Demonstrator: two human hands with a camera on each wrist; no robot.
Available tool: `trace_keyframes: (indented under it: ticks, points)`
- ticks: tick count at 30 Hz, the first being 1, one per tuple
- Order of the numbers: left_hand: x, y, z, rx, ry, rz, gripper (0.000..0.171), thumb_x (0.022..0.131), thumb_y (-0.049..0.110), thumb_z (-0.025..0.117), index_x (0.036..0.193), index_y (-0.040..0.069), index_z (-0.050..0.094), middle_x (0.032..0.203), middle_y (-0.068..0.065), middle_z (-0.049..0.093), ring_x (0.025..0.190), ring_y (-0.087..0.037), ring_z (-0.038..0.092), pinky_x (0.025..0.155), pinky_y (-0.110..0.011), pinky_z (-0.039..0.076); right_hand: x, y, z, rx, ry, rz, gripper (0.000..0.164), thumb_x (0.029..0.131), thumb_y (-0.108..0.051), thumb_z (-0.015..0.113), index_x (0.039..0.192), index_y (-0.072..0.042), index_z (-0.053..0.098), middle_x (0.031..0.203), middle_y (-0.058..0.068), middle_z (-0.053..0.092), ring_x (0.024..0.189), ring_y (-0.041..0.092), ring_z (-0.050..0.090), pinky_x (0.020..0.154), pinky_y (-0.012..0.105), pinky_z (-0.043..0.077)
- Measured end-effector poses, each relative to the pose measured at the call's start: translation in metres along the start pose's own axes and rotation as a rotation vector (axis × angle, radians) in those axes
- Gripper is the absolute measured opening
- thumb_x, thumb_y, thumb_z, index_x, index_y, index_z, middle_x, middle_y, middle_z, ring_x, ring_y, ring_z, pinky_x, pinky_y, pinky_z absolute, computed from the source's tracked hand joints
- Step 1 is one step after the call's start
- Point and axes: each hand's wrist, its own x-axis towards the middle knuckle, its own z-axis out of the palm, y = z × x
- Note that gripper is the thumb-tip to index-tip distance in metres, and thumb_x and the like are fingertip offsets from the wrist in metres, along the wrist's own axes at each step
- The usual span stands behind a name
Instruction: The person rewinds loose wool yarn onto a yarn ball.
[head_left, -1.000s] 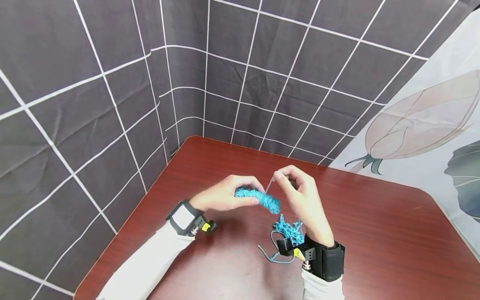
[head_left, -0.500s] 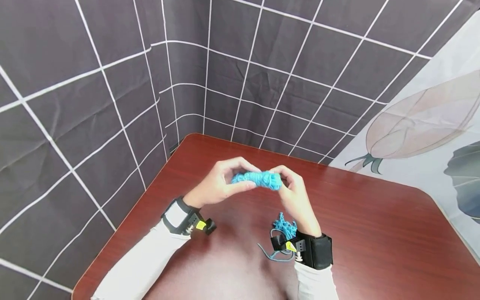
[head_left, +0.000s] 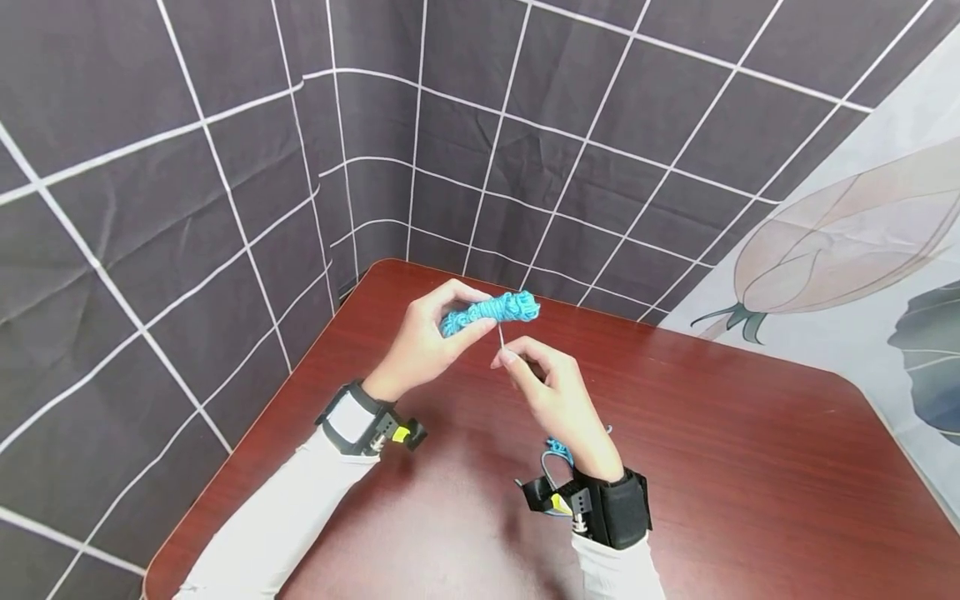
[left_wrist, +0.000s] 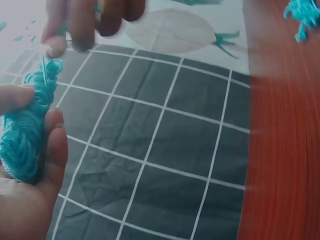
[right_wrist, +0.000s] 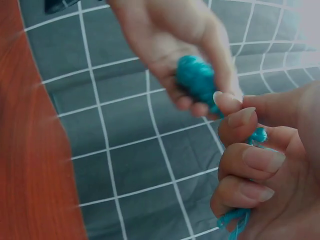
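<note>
My left hand (head_left: 422, 340) grips a wound bundle of blue cord (head_left: 504, 308) between thumb and fingers, above the table. The bundle's right end sticks out past the fingertips, tilted slightly up. On its near side, my right hand (head_left: 553, 390) pinches a taut strand (head_left: 502, 337) between thumb and forefinger. The right wrist view shows more blue cord (right_wrist: 259, 135) running through the curled fingers of that hand. A loose tangle of blue cord (head_left: 558, 450) lies on the table, partly hidden by my right wrist; it also appears as a tangle (left_wrist: 304, 15) in the left wrist view.
A reddish-brown table (head_left: 720, 467) spans the area under both hands. Dark curtains with a white grid (head_left: 465, 125) stand along its left and far edges. A pale panel with a flower print (head_left: 840, 242) borders the far right.
My right hand has brought the strand from the bundle's right side, round behind it, to its near side. Both hands have moved farther over the table, and the bundle's right end has tipped up.
</note>
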Motion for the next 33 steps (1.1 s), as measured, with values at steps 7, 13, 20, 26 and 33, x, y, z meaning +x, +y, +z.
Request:
trace_keyframes:
  ticks: [7,13,20,26,33]
  points:
    - [-0.001,0.002,0.003,0.1,-0.09,0.043,0.024,0.078,0.008,0.071,0.1,0.003,0.065,0.094,-0.008,0.067,0.079,-0.014,0.058,0.069,-0.037,0.054,-0.004,-0.019,-0.01,-0.022,0.063,0.022,0.012,0.091,-0.004,0.054,0.084,0.001,0.062,0.067,0.01,0.052,0.058,0.016,0.043,0.054,0.028,0.039]
    - [-0.003,0.014,0.004,0.1,-0.254,0.099,0.02,0.077,0.004,0.07,0.096,0.003,0.065,0.089,-0.008,0.066,0.078,-0.015,0.056,0.07,-0.035,0.051,-0.006,-0.01,-0.02,-0.069,0.118,-0.011,0.013,0.091,-0.011,0.056,0.085,-0.001,0.063,0.065,0.009,0.052,0.056,0.014,0.044,0.051,0.026,0.038]
    - [-0.005,0.015,0.005,0.054,-0.482,0.145,0.017,0.077,0.006,0.071,0.094,0.004,0.066,0.085,-0.004,0.065,0.074,-0.012,0.053,0.066,-0.029,0.049,-0.008,0.015,-0.028,-0.017,0.145,0.012,0.017,0.091,-0.027,0.057,0.087,-0.012,0.063,0.067,0.006,0.055,0.054,0.015,0.044,0.048,0.026,0.036]
    - [-0.006,0.02,0.004,-0.066,-0.598,0.152,0.016,0.077,0.007,0.071,0.093,0.007,0.067,0.085,-0.001,0.066,0.07,-0.009,0.053,0.064,-0.027,0.048,-0.006,0.021,-0.03,-0.04,0.172,-0.017,0.016,0.091,-0.026,0.057,0.089,-0.012,0.063,0.068,0.003,0.05,0.055,0.015,0.039,0.05,0.028,0.033]
    - [-0.006,0.032,0.0,-0.173,-0.586,0.182,0.02,0.076,0.005,0.072,0.094,0.005,0.067,0.087,-0.002,0.066,0.074,-0.01,0.054,0.065,-0.028,0.049,-0.001,0.033,-0.026,0.009,0.106,-0.002,0.019,0.091,-0.025,0.056,0.089,-0.007,0.064,0.064,0.006,0.048,0.053,0.015,0.04,0.047,0.027,0.035]
